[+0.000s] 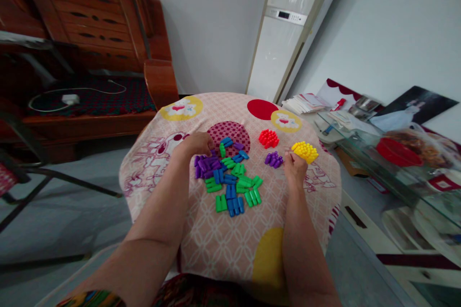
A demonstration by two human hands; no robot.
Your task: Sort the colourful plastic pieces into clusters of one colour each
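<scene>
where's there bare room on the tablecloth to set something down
The widest bare patch is tablecloth between the forearms, on the near side of the green pieces and blue pieces. A smaller one lies beyond the red pieces. Crowded: the purple pile by the left hand, and the yellow pieces beside the right hand.

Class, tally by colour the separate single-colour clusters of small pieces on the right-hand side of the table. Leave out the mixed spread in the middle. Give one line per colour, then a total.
Red cluster: 1
Purple cluster: 1
Yellow cluster: 1
Total: 3
</scene>
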